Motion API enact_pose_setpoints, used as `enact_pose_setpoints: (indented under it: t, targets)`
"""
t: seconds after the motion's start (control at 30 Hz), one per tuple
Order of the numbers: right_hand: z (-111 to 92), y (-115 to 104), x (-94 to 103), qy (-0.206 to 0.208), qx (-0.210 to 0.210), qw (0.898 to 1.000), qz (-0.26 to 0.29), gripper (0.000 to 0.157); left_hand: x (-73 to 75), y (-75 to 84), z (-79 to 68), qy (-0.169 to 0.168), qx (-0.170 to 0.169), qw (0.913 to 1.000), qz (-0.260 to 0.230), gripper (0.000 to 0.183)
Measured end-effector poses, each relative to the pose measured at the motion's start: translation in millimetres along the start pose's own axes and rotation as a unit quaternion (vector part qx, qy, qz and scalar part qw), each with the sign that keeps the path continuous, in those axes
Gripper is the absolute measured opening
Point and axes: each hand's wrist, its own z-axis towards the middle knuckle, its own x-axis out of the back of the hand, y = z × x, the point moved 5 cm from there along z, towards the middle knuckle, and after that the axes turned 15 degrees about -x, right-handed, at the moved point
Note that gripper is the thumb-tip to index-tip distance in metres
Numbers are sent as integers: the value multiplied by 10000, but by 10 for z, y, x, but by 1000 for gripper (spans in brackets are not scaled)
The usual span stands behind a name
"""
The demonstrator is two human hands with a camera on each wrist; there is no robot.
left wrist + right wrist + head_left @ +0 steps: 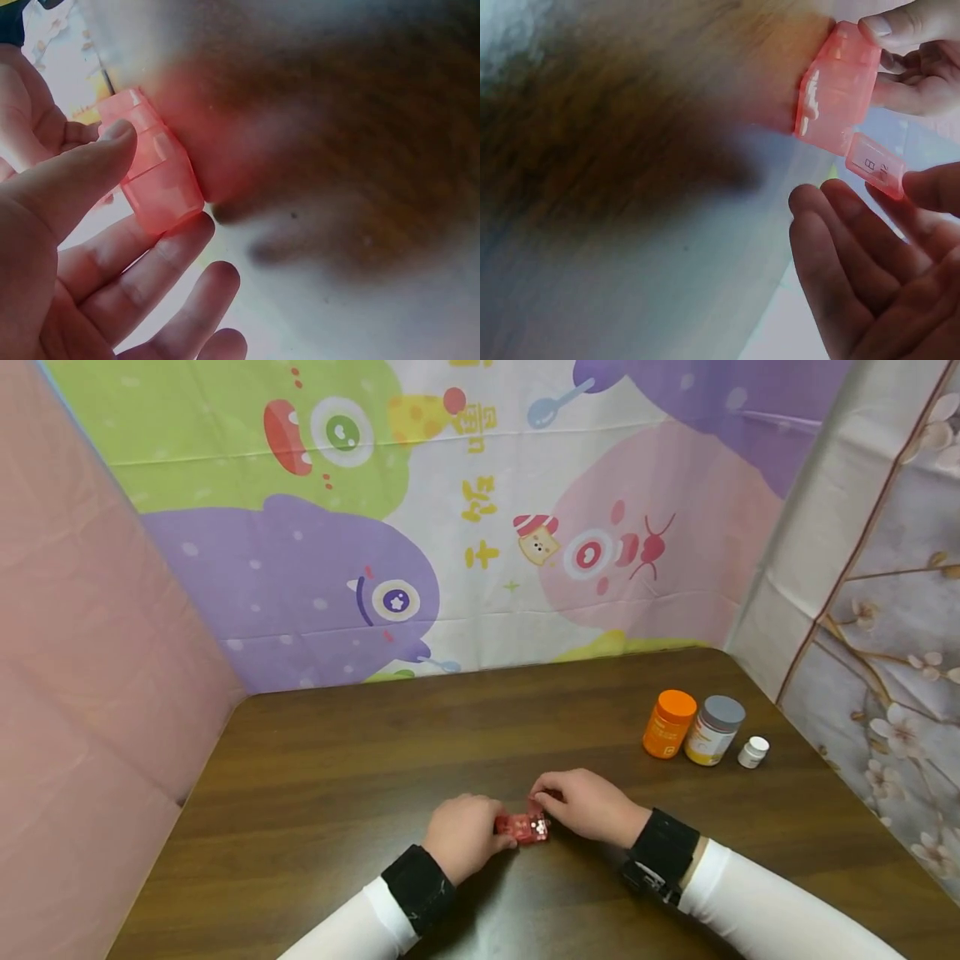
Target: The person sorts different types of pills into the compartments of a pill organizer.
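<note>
A small translucent red pill box [522, 828] is between the two hands over the front middle of the table. My left hand [466, 837] grips its left end, thumb on one side and fingers on the other. At the right end a lid [877, 166] with dark printed marks stands swung out from the box. My right hand [590, 806] pinches this lid between thumb and forefinger, its other fingers extended. White pieces [810, 103] show through the box wall in the right wrist view. In the left wrist view the box [161, 172] appears pale red, with several compartments.
On the right of the brown wooden table [360, 752] stand an orange bottle [669, 725], a grey-lidded bottle [713, 732] and a small white bottle [753, 752]. A cartoon-printed cloth [480, 610] hangs behind the table, with further cloths at both sides.
</note>
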Motion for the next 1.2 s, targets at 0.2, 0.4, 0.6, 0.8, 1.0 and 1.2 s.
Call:
enact_pose_setpoints:
  t: [0.2,0.4,0.6,0.8,1.0,1.2]
  targets:
    - [-60,7,-38,-584,318,9978,-45,7,30,1,17,27,-2,9999,-137,24]
    - [-85,-12,-79,-708,692,9944,-377,7,44,-19,24,-2,36,9998,-194,25]
    - [-99,-27,-106,-659,879,9928,-478,8,33,-27,16,-57,123,9996,-262,26]
    - [-100,-24,-130,-521,1062,9914,-569,8,29,-21,9,-36,141,9995,-268,26]
    - [-98,-24,-125,-473,1184,9894,-696,8,42,-14,12,-56,140,9995,-271,27]
    - [-96,-33,-122,-506,1178,9890,-744,9,43,-12,10,-63,135,9994,-323,26]
